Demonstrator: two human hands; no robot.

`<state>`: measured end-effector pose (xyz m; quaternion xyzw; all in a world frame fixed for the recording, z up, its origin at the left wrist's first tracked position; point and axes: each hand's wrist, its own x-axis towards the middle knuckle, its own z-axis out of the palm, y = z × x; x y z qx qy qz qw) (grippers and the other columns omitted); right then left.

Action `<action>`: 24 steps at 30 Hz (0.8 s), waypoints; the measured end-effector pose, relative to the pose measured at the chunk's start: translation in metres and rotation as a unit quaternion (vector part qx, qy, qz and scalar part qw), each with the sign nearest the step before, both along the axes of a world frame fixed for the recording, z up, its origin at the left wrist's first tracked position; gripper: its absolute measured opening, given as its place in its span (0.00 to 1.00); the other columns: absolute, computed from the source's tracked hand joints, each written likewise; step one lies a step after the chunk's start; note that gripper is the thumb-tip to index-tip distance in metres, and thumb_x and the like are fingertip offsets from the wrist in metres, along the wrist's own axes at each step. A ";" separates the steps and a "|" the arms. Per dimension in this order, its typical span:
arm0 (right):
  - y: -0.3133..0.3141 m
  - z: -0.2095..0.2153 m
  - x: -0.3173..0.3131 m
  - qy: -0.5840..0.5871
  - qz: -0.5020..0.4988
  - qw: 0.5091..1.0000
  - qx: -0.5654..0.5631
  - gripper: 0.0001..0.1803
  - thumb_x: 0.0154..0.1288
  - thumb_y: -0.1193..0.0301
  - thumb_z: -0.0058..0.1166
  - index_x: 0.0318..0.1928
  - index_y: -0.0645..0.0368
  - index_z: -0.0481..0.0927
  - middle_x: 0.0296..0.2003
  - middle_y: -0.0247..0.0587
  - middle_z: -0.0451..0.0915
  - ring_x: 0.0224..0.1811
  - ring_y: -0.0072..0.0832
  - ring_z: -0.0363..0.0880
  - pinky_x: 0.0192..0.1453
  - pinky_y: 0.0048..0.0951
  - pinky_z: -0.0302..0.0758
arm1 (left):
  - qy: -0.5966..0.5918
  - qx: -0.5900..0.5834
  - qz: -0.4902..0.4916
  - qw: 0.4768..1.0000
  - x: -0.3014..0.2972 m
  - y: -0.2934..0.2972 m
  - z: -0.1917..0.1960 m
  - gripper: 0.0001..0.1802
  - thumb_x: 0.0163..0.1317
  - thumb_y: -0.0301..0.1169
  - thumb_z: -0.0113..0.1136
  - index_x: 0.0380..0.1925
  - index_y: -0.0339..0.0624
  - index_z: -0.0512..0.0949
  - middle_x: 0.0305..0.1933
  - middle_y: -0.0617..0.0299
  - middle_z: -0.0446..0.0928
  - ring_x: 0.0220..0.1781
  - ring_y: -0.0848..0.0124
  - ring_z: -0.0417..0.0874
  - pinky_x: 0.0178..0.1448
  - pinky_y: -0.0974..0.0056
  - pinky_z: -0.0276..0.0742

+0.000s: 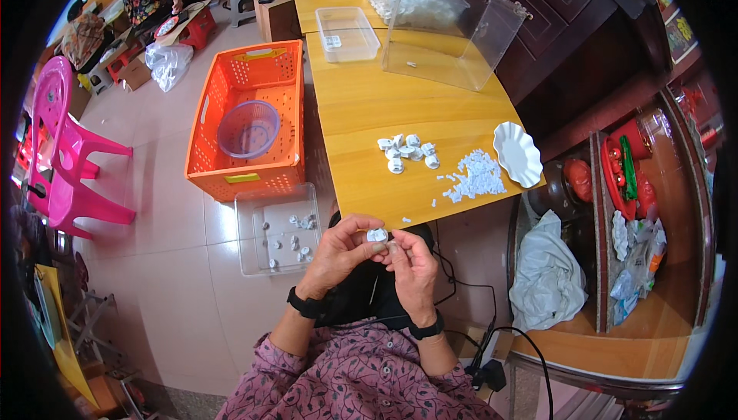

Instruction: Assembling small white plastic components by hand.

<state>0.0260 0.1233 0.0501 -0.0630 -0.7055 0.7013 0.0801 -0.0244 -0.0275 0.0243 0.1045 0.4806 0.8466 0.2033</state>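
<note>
Part point(377, 235), small and white, is pinched in the left hand point(337, 254) by the worktop's point(361, 101) near edge; the right hand's point(413, 268) fingertips close together beside it, contents unclear.

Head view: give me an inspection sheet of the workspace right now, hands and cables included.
Surface: yellow table, a few small bits loose near its edge.
Work items: white part in hand; grouped white parts left of a pile of small white pieces; more in a clear bin.
Clutter: scalloped white dish and clear tray on the table.
Hands: left hand pinches the white part; right hand has fingertips beside it, grip unclear.
Cables: black cables, right of the person.
Surroundings: orange crate holding a purple bowl; pink chair; white bag at right.
</note>
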 end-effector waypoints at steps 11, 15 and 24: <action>0.007 -0.003 -0.001 0.011 -0.025 0.999 0.017 0.06 0.72 0.75 0.56 0.46 0.64 0.78 0.36 0.34 0.81 0.33 0.16 0.81 0.36 0.17 0.77 | -0.078 0.139 0.025 0.987 0.005 0.004 -0.015 0.18 0.67 0.22 0.60 0.56 0.37 0.75 0.57 0.52 0.79 0.52 0.68 0.83 0.57 0.64 0.82; 0.006 0.004 0.000 -0.016 -0.024 1.000 -0.012 0.06 0.71 0.76 0.56 0.46 0.63 0.78 0.36 0.33 0.81 0.34 0.17 0.81 0.36 0.17 0.77 | -0.117 0.200 0.024 0.972 0.005 0.004 -0.018 0.15 0.69 0.24 0.59 0.54 0.37 0.76 0.58 0.51 0.78 0.53 0.66 0.83 0.59 0.63 0.81; 0.004 0.006 0.000 -0.043 -0.017 0.998 -0.034 0.07 0.71 0.76 0.57 0.47 0.65 0.78 0.36 0.35 0.82 0.33 0.17 0.81 0.36 0.17 0.77 | -0.154 0.198 0.033 0.967 0.007 0.007 -0.021 0.15 0.69 0.24 0.59 0.55 0.38 0.77 0.58 0.52 0.79 0.56 0.67 0.81 0.61 0.61 0.79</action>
